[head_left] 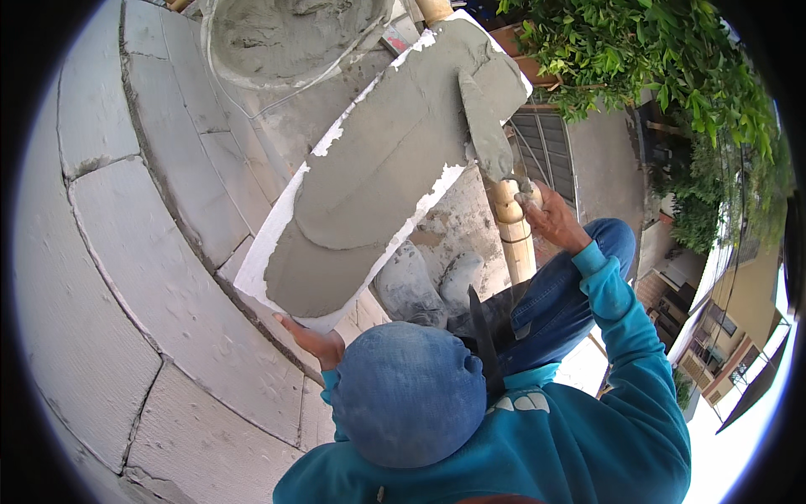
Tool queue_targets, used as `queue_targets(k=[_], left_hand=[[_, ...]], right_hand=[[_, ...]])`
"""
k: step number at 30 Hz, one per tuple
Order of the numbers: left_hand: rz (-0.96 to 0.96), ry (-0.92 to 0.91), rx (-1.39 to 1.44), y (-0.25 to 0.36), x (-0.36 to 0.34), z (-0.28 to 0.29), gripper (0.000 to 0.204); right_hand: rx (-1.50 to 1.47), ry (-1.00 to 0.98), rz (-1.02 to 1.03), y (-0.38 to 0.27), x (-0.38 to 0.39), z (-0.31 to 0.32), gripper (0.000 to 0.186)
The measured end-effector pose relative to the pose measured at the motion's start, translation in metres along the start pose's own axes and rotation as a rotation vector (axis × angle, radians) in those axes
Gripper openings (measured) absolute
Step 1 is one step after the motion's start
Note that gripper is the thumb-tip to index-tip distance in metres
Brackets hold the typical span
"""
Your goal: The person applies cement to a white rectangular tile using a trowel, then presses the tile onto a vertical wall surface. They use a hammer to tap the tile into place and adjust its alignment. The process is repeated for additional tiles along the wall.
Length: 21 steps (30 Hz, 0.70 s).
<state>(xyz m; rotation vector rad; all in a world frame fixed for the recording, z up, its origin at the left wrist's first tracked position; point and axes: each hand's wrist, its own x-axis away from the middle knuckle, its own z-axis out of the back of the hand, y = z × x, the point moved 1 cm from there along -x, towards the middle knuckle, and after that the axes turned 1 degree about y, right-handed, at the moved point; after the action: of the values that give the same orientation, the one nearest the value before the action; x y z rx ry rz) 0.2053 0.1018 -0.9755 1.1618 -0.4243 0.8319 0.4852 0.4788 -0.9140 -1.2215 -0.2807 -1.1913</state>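
Teal sleeves (621, 307) frame the work from five o'clock as the left hand (315, 342), at seven, supports the near end of a white slab (267, 250); its fingers are partly hidden, so how far they close cannot be told. The slab stretches from seven to one o'clock, coated in grey mortar (378, 160). Between two and three, the right hand (554, 220) curls closed around a trowel's handle, the trowel blade (485, 126) over the slab's far right edge. Pale blocks (151, 218) line nine o'clock; beyond, a mortar-filled bucket (211, 55) stands at eleven, green foliage (655, 63) at two.

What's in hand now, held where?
Right hand: trowel, by its handle. Left hand: mortar-coated white block, at its near end; grip partly hidden.
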Motion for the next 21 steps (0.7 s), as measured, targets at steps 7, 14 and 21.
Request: queue_targets(k=[7,14,21], left_hand=[[0.023,-0.021,0.061,-0.005,-0.006,0.0,0.078],[0.014,-0.155,0.168,0.006,0.005,-0.001,0.073],[-0.04,-0.256,0.346,0.007,0.005,-0.005,0.066]], right_hand=[[0.289,0.165,0.272,0.018,0.039,-0.088,0.044],[0.492,-0.071,0.224,0.01,0.071,-0.1,0.043],[0.589,-0.111,0.31,0.009,0.031,-0.109,0.039]])
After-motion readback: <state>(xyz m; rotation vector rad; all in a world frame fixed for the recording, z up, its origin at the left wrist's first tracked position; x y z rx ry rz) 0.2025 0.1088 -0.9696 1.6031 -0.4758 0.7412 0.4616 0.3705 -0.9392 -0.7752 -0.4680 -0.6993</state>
